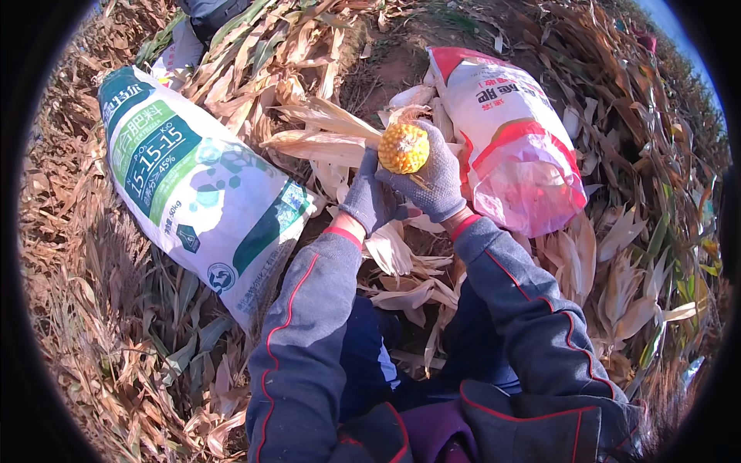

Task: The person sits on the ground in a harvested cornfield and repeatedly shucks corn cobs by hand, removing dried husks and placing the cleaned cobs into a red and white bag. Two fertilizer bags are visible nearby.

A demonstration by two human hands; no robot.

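An ear of corn [403, 148] with bare yellow kernels points its end up toward me, between my two grey knit gloves. My right hand [433, 176] wraps around the ear from the right, its thumb lying across the front. Against the ear's left side, my left hand [370, 194] grips at its lower part, though most of those fingers are hidden. Dry pale husk leaves [324, 142] fan out to the left from just behind the ear. Brown silk [408, 114] shows above the kernels.
A white and green fertilizer sack [197, 191] lies full at left. To the right is a red and white sack [509, 139], partly see-through at its near end. Loose husks [399, 249] cover the ground around my legs. Dark clothing of a person [214, 17] shows at the upper left.
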